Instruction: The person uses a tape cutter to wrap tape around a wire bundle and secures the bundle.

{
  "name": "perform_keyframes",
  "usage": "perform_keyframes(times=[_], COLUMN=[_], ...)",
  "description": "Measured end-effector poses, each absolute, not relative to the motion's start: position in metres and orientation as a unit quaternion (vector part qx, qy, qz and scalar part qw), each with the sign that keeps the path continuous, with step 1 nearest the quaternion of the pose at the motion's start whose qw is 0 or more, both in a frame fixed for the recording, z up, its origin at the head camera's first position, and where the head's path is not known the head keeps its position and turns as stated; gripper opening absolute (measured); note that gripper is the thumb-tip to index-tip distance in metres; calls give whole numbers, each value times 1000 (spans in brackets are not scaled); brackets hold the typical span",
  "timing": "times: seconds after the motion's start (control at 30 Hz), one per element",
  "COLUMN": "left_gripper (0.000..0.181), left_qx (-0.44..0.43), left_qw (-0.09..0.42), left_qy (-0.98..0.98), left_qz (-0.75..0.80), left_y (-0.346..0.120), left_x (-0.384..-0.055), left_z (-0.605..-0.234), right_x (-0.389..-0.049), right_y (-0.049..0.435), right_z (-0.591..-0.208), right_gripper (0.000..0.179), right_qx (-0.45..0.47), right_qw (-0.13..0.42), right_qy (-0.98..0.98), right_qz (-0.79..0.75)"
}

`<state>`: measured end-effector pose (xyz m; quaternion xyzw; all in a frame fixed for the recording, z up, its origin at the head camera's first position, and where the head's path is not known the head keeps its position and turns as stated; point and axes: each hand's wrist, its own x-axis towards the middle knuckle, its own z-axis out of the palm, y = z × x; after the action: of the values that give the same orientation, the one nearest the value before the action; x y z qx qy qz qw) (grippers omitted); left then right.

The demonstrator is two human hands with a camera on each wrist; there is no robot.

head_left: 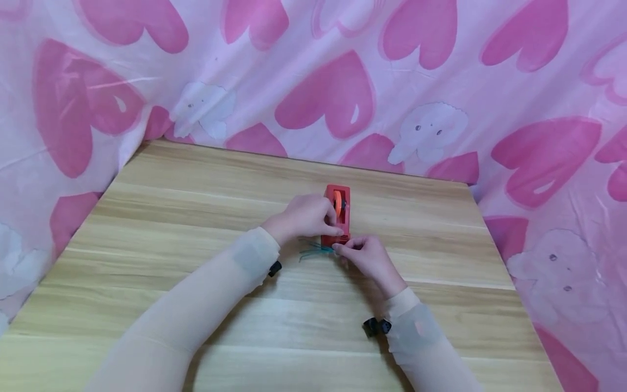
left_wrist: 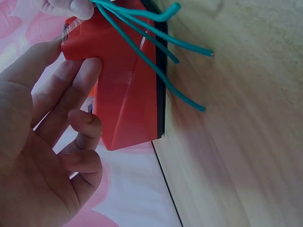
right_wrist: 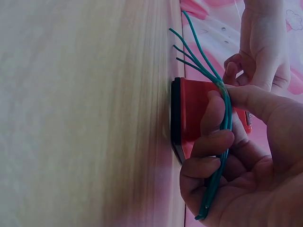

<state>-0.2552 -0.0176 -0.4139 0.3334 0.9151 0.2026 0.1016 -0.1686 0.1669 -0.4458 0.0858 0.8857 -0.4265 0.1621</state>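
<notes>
A red tape dispenser (head_left: 347,218) with an orange-cored roll (head_left: 337,202) stands on the wooden table. My left hand (head_left: 307,215) grips its front end by the toothed cutter, thumb on one side and fingers against the red body. Just in front of the dispenser, my right hand (head_left: 370,258) holds a bundle of green wires (right_wrist: 227,111), its fingers curled round their length. Loose wire ends fan out past the fingertips toward the left. Clear tape (left_wrist: 75,26) shows between the cutter and the right fingertips; how far it wraps the wires is hard to tell.
The wood-grain table (head_left: 235,185) spreads around both hands. A pink heart-patterned cloth (head_left: 323,98) hangs behind it and along both sides. Small black wrist cameras (head_left: 376,327) sit at the cuffs.
</notes>
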Motion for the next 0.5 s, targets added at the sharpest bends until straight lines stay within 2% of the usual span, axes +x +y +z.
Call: perform_keyframes(times=[0.27,0.5], left_gripper=[29,24], left_qx=[345,355], left_qw=[87,66], left_qy=[912,909], left_qz=[207,208], left_y=[-19,-21], left_x=[-257,-255], left_z=[-415,-419], right_x=[-169,-167], right_y=[163,165], right_z=[-449,-452], right_gripper=[34,28], right_qx=[63,47], right_qw=[122,137], right_qy=[899,901], right_qz=[-417,-410])
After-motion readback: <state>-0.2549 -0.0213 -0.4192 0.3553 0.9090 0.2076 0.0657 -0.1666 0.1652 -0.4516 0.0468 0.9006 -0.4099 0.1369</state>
